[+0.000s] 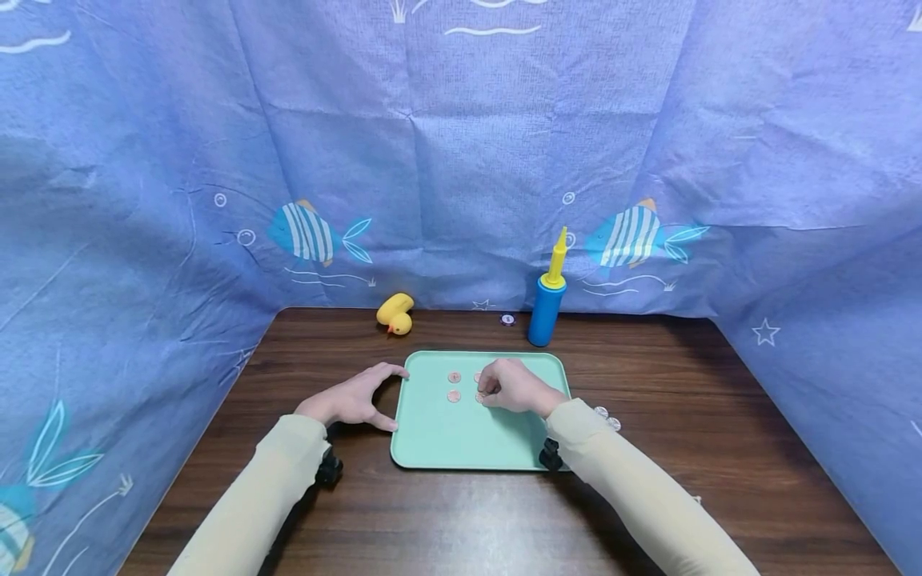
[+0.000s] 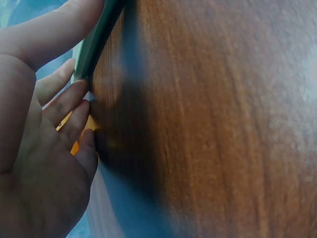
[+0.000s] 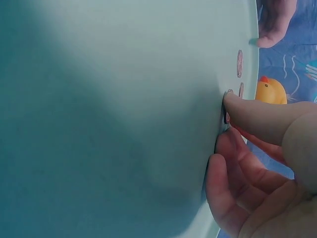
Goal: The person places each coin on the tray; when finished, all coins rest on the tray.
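Note:
A mint-green tray (image 1: pixel 468 448) lies on the table with several copper-coloured coins (image 1: pixel 454 396) laid out in its upper middle. My right hand (image 1: pixel 515 386) is low over the tray. Its thumb and fingertips pinch a copper coin (image 3: pixel 227 119) close to the tray surface, and the fingers partly cover it. Another coin (image 1: pixel 478 377) shows beside the knuckles. At the tray's left side my left hand (image 1: pixel 353 398) is spread, thumb and fingertips touching the rim. In the left wrist view its fingers (image 2: pixel 64 101) extend along the tray's edge.
Behind the tray are a yellow rubber duck (image 1: pixel 395 312), a dark-edged round chip (image 1: pixel 507 319) and a blue hand pump (image 1: pixel 547 312) with a yellow nozzle. Silvery coins (image 1: pixel 613 424) lie right of the tray, beside the right forearm. A blue fish-print curtain (image 1: pixel 461 176) surrounds the dark wooden table (image 1: pixel 461 528).

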Action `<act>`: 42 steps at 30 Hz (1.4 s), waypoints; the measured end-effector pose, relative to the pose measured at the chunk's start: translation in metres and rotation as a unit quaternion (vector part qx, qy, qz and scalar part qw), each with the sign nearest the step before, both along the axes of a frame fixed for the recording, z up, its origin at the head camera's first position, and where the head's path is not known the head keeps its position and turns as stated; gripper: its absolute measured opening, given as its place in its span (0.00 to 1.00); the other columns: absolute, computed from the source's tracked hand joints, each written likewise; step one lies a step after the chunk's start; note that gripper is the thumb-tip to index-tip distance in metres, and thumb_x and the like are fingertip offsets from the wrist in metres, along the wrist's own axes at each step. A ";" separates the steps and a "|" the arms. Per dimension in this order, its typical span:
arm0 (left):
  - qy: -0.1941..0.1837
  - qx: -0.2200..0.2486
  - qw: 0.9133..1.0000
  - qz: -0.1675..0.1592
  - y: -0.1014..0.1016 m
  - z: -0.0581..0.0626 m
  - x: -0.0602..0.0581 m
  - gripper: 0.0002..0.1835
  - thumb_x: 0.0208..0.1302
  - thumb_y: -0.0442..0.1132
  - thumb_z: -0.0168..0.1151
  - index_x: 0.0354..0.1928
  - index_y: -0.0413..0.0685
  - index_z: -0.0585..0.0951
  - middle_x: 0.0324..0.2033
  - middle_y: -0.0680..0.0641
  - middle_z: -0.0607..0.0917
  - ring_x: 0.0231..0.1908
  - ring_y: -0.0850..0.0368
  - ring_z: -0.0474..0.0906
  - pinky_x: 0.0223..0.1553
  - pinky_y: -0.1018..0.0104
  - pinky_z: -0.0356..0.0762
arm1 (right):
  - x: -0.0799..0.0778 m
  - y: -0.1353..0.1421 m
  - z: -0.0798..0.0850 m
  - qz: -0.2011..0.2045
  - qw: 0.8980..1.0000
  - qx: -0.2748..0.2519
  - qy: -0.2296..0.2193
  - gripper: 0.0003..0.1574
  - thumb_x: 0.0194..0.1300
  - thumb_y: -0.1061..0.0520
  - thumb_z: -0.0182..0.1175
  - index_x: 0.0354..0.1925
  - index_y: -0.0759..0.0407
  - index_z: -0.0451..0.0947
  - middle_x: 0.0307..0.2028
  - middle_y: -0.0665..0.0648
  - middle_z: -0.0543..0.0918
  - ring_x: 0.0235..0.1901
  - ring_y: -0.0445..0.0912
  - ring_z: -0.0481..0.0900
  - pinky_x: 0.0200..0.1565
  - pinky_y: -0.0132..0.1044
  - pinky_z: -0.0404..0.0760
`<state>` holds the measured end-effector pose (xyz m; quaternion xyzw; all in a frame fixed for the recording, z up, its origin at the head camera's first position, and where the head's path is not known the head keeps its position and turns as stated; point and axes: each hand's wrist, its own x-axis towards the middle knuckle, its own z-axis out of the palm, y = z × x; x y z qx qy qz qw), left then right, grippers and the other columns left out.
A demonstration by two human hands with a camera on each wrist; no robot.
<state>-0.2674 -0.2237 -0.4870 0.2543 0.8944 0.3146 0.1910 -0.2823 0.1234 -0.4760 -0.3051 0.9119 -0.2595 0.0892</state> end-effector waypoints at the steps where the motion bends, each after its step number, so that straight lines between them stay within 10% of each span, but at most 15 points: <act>1: 0.000 -0.001 1.000 0.000 0.000 0.000 0.000 0.50 0.56 0.55 0.82 0.77 0.50 0.66 0.76 0.42 0.64 0.77 0.41 0.57 0.74 0.38 0.58 | 0.000 0.000 0.000 0.000 1.000 0.001 -0.002 0.03 0.66 0.60 0.75 0.35 0.55 0.89 0.32 0.47 0.88 0.34 0.37 0.83 0.41 0.35 0.84; 42: -0.004 -0.005 1.000 -0.001 0.000 0.002 0.001 0.50 0.57 0.55 0.82 0.77 0.50 0.66 0.77 0.41 0.63 0.78 0.40 0.56 0.73 0.36 0.58 | 0.011 0.146 0.023 -0.054 0.998 0.019 0.010 0.10 0.61 0.60 0.76 0.42 0.58 0.88 0.32 0.47 0.86 0.32 0.43 0.81 0.36 0.37 0.80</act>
